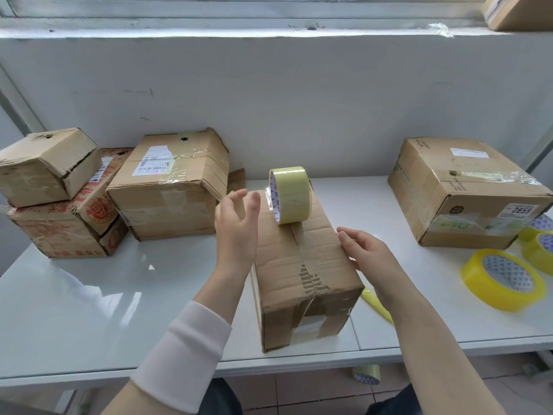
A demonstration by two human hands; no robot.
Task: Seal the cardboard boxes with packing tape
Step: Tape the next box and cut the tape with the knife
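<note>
At centre frame the roll (289,195) stands on edge atop the box (302,266), left hand (236,223) and right hand (366,250) both open, gripping nothing, seam seemingly half-taped; next, grab roll, pull tape along seam.

A parcel-packing corner, likely a mailroom or small shipping room: a plain white desk (89,295) set against a bare wall (299,100), worn cardboard boxes (167,187) bearing shipping labels (154,166) (one reads 2859), and spare tape rolls (484,290) lying about.
</note>
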